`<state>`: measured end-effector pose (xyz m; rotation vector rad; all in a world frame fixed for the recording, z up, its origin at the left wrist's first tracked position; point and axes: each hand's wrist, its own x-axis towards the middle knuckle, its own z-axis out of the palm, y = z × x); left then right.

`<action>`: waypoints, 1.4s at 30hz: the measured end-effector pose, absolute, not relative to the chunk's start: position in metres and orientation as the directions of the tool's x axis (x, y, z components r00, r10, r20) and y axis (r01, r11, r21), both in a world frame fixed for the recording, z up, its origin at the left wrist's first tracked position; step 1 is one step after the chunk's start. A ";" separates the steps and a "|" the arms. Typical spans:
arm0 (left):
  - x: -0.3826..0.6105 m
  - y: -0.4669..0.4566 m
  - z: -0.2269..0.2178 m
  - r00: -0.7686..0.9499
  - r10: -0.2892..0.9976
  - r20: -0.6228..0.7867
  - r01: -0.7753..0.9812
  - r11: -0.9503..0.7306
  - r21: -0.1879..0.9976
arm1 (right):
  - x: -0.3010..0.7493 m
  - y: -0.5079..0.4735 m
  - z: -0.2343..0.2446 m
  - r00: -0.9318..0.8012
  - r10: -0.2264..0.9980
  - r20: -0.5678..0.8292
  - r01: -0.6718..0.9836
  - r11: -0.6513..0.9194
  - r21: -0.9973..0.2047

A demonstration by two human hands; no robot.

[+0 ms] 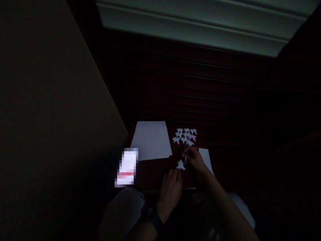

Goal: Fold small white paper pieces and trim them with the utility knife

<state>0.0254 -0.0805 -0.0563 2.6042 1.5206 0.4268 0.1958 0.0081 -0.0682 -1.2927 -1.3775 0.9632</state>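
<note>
A small folded white paper piece [181, 165] with a thin dark line on it lies near the table's front. Just below its lower edge, my left hand [172, 184] rests back up on the dark table, fingers stretched out. My right hand [195, 158] is closed in a pinch on a short, slim, shiny object [185, 160], held upright at the piece's right side. Its exact kind is too dark to make out. Beyond my right hand lie several similar folded paper pieces [185, 135], grouped close together.
A stack of white paper sheets [151, 140] covers the table's left part. Another white sheet [206, 159] lies partly behind my right forearm. A lit, pixelated screen [126, 167] is at the left edge. A wall [50, 83] rises on the left; pale horizontal slats [195, 23] are above.
</note>
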 end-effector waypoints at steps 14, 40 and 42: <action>0.028 -0.081 -0.058 0.459 0.868 0.188 0.836 -0.494 0.238 | 0.185 0.004 -0.092 -0.047 0.997 0.065 0.402 0.079 -0.912; 0.046 -0.096 -0.080 0.507 0.826 0.247 0.798 -0.558 0.228 | 0.174 -0.022 -0.055 0.055 0.977 0.206 0.638 0.124 -0.760; 0.046 -0.096 -0.079 0.511 0.823 0.247 0.796 -0.562 0.227 | 0.174 -0.022 -0.054 0.052 0.972 0.230 0.685 0.132 -0.716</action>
